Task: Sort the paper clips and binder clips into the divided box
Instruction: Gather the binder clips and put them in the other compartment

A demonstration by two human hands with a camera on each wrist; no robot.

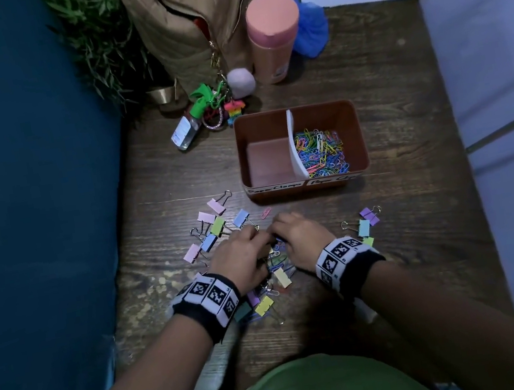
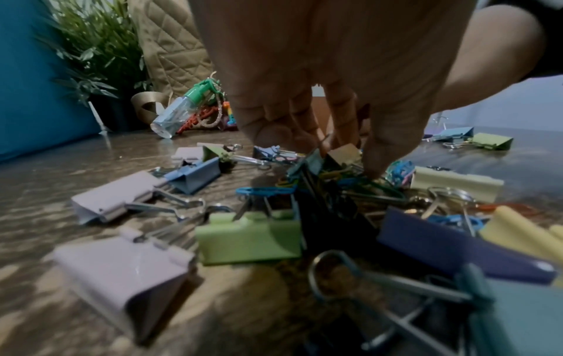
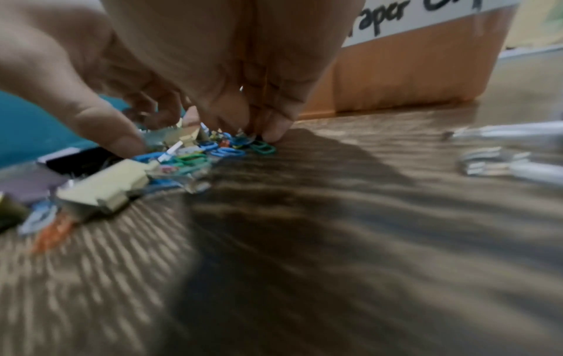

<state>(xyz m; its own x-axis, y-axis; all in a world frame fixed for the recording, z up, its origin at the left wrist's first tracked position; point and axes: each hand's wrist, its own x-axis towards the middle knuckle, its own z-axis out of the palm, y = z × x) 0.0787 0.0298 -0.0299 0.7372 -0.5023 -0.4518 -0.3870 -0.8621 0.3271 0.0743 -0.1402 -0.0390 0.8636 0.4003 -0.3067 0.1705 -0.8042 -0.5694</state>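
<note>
Divided box (image 1: 306, 183): a brown rectangular container on the wooden table (image 1: 425, 234), split by a white divider (image 1: 294, 144). A white label strip on its near wall carries handwriting; the left half appears to read "Paper Clamps", and the right half begins "Paper", the rest unreadable. The compartment left of the divider shows a bare floor; the compartment right of it holds a heap of paper clips (image 1: 321, 150) in mixed colours.

Loose pile (image 1: 275, 260), just in front of the box: coloured paper clips tangled with binder clips. More binder clips (image 1: 216, 227), with pastel pink, blue and green bodies and silver wire handles, lie spread to the front-left of the box; a small group (image 1: 367, 222) in purple, teal and green lies to its front-right. One pink paper clip (image 1: 265, 212) lies alone between the pile and the box.

Left hand (image 1: 242, 258) and right hand (image 1: 302, 238): both palm-down over the pile, fingers curled with their tips among the clips. The right fingertips (image 3: 274, 130) press together at a cluster of blue and green paper clips; whether either hand actually has hold of a clip cannot be told.

Behind the box stand a pink bottle (image 1: 273, 38), a quilted tan bag (image 1: 190, 25) and a small sanitizer bottle (image 1: 185, 132).
</note>
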